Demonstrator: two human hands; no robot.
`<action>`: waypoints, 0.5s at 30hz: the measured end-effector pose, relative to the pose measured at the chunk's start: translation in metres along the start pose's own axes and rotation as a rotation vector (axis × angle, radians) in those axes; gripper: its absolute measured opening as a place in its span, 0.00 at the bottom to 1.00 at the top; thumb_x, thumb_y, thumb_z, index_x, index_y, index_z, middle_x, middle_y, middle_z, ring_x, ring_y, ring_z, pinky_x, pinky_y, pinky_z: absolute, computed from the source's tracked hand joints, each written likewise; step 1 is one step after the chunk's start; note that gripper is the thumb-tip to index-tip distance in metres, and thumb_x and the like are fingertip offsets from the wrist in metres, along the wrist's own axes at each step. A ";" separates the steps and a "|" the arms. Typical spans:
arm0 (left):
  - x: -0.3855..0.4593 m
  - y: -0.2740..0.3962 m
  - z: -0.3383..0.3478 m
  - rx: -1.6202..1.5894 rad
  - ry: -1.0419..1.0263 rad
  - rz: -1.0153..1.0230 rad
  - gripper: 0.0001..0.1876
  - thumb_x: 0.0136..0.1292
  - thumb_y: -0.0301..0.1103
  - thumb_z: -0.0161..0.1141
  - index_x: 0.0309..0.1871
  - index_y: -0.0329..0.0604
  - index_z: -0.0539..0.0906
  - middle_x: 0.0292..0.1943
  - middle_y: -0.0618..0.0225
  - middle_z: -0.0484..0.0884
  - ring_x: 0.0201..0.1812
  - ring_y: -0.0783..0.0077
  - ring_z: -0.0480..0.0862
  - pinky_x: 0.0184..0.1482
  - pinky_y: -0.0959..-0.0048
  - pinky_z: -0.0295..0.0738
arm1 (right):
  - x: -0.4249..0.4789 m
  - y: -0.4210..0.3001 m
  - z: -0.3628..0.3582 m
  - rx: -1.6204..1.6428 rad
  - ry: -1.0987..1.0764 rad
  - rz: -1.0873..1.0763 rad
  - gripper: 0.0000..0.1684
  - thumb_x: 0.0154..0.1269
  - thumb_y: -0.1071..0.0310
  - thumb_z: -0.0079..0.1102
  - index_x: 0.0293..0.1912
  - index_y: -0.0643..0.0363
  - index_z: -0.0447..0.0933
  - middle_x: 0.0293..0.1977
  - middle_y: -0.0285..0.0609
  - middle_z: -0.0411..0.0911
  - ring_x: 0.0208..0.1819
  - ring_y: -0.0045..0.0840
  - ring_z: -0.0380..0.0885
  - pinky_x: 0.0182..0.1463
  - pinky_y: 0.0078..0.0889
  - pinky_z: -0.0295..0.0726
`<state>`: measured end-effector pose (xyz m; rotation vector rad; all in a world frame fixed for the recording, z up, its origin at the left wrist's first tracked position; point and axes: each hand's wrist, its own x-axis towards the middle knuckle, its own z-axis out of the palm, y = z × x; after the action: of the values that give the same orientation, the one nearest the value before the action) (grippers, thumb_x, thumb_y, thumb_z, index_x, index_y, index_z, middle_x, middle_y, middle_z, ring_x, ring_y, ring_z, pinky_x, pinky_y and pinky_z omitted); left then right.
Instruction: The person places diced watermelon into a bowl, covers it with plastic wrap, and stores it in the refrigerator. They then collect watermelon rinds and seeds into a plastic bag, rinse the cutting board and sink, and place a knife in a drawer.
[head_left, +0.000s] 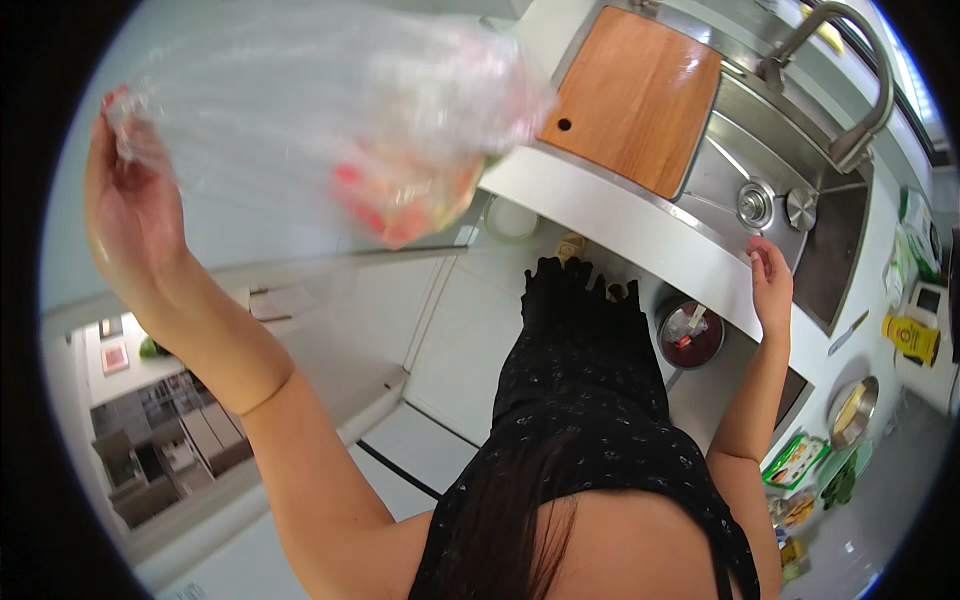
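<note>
My left hand (146, 202), raised at the far left, grips the gathered end of a clear plastic bag (255, 97). The bag stretches sideways from it and is blurred. Inside are red, pink and pale pieces of food (409, 199), too smeared to name. Its heavy end overlaps the near-left corner of a wooden cutting board (637, 90), which lies across the left part of the steel sink (712, 172). Empty and loosely curled, my right hand (770, 281) is over the sink's front rim, close to the drain (754, 202).
A curved faucet (862, 135) arches over the sink. On the right counter are a knife (847, 334), a yellow bottle (911, 339), a metal bowl (853, 412), a green-and-white packet (796, 461) and leafy greens (840, 484). Below the counter edge stands a dark bin (690, 352) with waste.
</note>
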<state>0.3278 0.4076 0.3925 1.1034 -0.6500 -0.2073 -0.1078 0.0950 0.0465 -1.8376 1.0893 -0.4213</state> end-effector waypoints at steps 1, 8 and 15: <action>-0.022 0.005 -0.009 0.088 0.091 -0.017 0.13 0.65 0.24 0.47 0.48 0.23 0.71 0.42 0.54 0.77 0.42 0.69 0.77 0.40 0.83 0.76 | 0.004 -0.002 0.003 -0.016 -0.034 -0.017 0.13 0.64 0.74 0.46 0.48 0.64 0.71 0.40 0.44 0.77 0.44 0.25 0.77 0.48 0.25 0.72; -0.165 -0.049 -0.087 0.555 0.053 -0.551 0.10 0.63 0.34 0.50 0.34 0.38 0.78 0.32 0.69 0.76 0.32 0.81 0.71 0.35 0.81 0.64 | 0.002 -0.007 0.027 -0.087 -0.155 -0.058 0.14 0.65 0.73 0.46 0.49 0.62 0.70 0.40 0.44 0.77 0.45 0.25 0.76 0.50 0.26 0.73; -0.326 -0.232 -0.263 1.017 -0.100 -1.256 0.11 0.58 0.36 0.50 0.28 0.39 0.78 0.24 0.69 0.77 0.30 0.77 0.75 0.35 0.74 0.69 | -0.006 -0.001 0.043 -0.088 -0.139 -0.081 0.14 0.66 0.72 0.45 0.50 0.64 0.70 0.42 0.42 0.75 0.46 0.25 0.75 0.50 0.24 0.71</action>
<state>0.2570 0.6538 -0.0115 2.4046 0.0006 -1.0884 -0.0817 0.1234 0.0260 -1.9631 0.9542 -0.2916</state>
